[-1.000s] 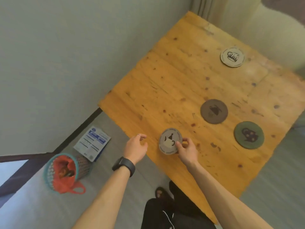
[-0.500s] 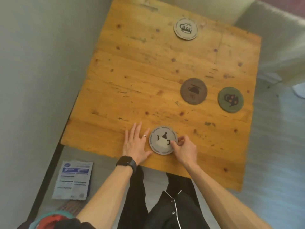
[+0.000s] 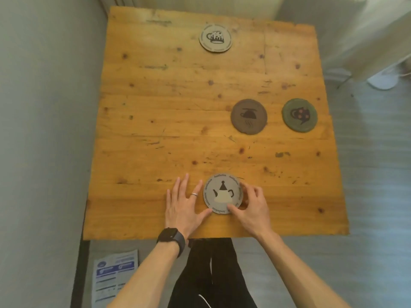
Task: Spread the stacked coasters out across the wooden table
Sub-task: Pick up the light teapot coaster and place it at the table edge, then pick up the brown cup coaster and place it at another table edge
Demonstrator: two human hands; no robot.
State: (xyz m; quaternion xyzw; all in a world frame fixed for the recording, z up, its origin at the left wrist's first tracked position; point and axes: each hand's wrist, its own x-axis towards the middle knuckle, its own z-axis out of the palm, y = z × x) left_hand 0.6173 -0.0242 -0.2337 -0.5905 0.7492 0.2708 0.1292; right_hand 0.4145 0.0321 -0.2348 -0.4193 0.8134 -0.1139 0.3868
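The right hand (image 3: 250,204) curls around the right edge of the grey teapot coaster (image 3: 222,193), thumb tip on its near rim and fingers against its far right side, so it grips the coaster or the stack under it; how many lie beneath cannot be told from above. The left hand (image 3: 183,204) lies flat and spread on the table (image 3: 155,134) just left of that coaster, its thumb touching the near-left rim, a ring on one finger and a dark watch (image 3: 171,238) on the wrist. This coaster sits near the table's front edge, about midway across.

Farther back and to the right, a brown coaster (image 3: 248,116) and a green coaster (image 3: 299,115) lie flat side by side, apart from each other. A pale coaster (image 3: 215,38) with a mug print lies well beyond them, near the far edge. On the floor at lower left lies a printed leaflet (image 3: 115,278). The person's dark trousers (image 3: 211,274) show below the table edge.
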